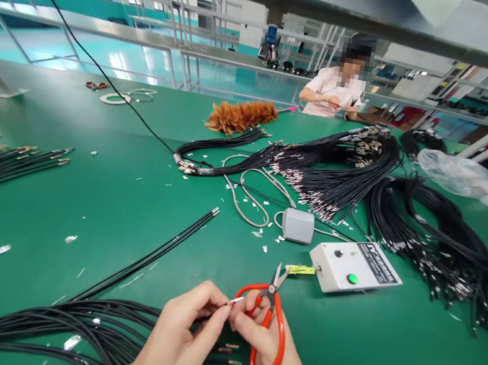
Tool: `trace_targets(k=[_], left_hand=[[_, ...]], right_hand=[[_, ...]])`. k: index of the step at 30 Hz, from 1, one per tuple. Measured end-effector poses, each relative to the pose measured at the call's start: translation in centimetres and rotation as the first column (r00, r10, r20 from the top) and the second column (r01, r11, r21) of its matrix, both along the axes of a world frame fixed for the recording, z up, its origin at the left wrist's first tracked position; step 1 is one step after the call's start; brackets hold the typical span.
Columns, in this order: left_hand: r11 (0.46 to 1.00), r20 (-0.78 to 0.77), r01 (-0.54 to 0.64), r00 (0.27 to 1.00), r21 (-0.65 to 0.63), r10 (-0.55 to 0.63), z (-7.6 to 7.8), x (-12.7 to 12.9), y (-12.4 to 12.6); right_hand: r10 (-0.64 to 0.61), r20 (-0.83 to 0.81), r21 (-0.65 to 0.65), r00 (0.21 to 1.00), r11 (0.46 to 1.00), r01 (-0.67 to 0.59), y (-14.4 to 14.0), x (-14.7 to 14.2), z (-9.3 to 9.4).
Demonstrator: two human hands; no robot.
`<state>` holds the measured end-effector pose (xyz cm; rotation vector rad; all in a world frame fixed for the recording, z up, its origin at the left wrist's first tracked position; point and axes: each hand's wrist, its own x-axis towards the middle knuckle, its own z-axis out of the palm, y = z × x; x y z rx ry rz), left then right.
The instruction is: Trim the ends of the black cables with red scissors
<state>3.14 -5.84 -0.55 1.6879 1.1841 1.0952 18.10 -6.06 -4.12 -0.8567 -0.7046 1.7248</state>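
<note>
My left hand pinches the end of a black cable, where a short white tip sticks out between finger and thumb. Red-handled scissors hang on my right hand, their blades pointing up and away from me. The fingertips of my right hand are curled close to the white tip; whether they touch it I cannot tell. Below my hands lies a bundle of black cables with stripped ends on the right. Beyond it a few separate cables lie diagonally on the green tabletop.
A white box with a green button stands at right, near a grey adapter. Large black cable bundles and an orange feather duster lie farther back. More cables lie left. A co-worker sits across the table.
</note>
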Motion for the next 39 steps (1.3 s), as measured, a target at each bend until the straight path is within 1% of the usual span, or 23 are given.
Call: trace_targets(k=[2, 6, 9, 11, 13, 16, 19, 21, 23, 25, 27, 30, 32, 33, 35, 37, 39], left_hand=[[1.0, -0.012, 0.0, 1.0, 0.024, 0.0, 0.0, 0.0, 0.0], [0.999, -0.075, 0.041, 0.996, 0.031, -0.039, 0.0, 0.0, -0.1], [0.997, -0.136, 0.048, 0.99, 0.059, -0.04, -0.1, -0.1, -0.2], [0.993, -0.176, 0.048, 0.984, 0.106, -0.029, -0.3, -0.1, -0.4], [0.986, -0.208, 0.034, 0.978, 0.161, 0.0, -0.5, -0.1, -0.5], [0.978, -0.215, -0.014, 0.975, 0.209, 0.06, -0.7, -0.1, -0.5], [0.974, -0.196, -0.055, 0.976, 0.22, 0.099, -0.8, -0.1, -0.5], [0.973, -0.187, -0.061, 0.977, 0.222, 0.104, -0.8, -0.1, -0.5], [0.974, -0.181, -0.056, 0.979, 0.221, 0.098, -0.6, -0.1, -0.5], [0.973, -0.188, -0.041, 0.979, 0.228, 0.085, -0.4, -0.1, -0.5], [0.968, -0.208, -0.021, 0.975, 0.248, 0.074, -0.3, -0.1, -0.5], [0.954, -0.244, 0.006, 0.967, 0.3, 0.07, -0.4, -0.1, -0.6], [0.944, -0.263, 0.01, 0.961, 0.331, 0.082, -0.6, -0.2, -0.7], [0.941, -0.268, 0.005, 0.959, 0.339, 0.091, -0.8, -0.2, -0.7], [0.946, -0.264, -0.017, 0.959, 0.324, 0.108, -1.0, -0.2, -0.7], [0.958, -0.231, -0.049, 0.966, 0.282, 0.118, -1.1, -0.2, -0.7], [0.971, -0.193, -0.076, 0.974, 0.228, 0.122, -1.1, -0.2, -0.6]], right_hand=[[-0.002, -0.007, -0.008, 1.0, 1.0, 0.002, -0.1, 0.2, 0.0], [-0.034, -0.135, -0.093, 0.99, 0.995, 0.022, 0.6, 0.5, 0.8], [0.003, -0.234, -0.164, 0.972, 0.986, -0.042, 1.0, 0.4, 1.3], [0.023, -0.287, -0.208, 0.958, 0.974, -0.086, 1.0, 0.2, 1.4], [0.021, -0.305, -0.205, 0.952, 0.975, -0.087, 0.8, -0.1, 1.4], [-0.021, -0.242, -0.136, 0.97, 0.991, -0.013, 0.4, -0.4, 1.2], [-0.058, -0.12, -0.059, 0.991, 0.997, 0.051, -0.2, -0.5, 0.7], [-0.047, -0.041, -0.026, 0.998, 0.999, 0.046, -0.5, -0.4, 0.4], [-0.033, -0.007, -0.021, 0.999, 0.999, 0.033, -0.6, -0.3, 0.3], [-0.045, -0.044, -0.047, 0.998, 0.998, 0.043, -0.4, -0.2, 0.4], [-0.072, -0.136, -0.082, 0.988, 0.995, 0.062, -0.2, -0.1, 0.7], [-0.05, -0.256, -0.123, 0.965, 0.992, 0.019, 0.2, -0.4, 1.1], [-0.024, -0.282, -0.138, 0.959, 0.99, -0.016, 0.2, -0.7, 1.2], [-0.03, -0.273, -0.131, 0.962, 0.991, -0.006, 0.1, -0.9, 1.1], [-0.071, -0.202, -0.077, 0.977, 0.995, 0.057, -0.3, -1.3, 0.8], [-0.134, -0.086, -0.006, 0.987, 0.991, 0.134, -0.5, -1.6, 0.3], [-0.179, 0.017, 0.013, 0.984, 0.984, 0.179, -0.6, -1.5, -0.1]])
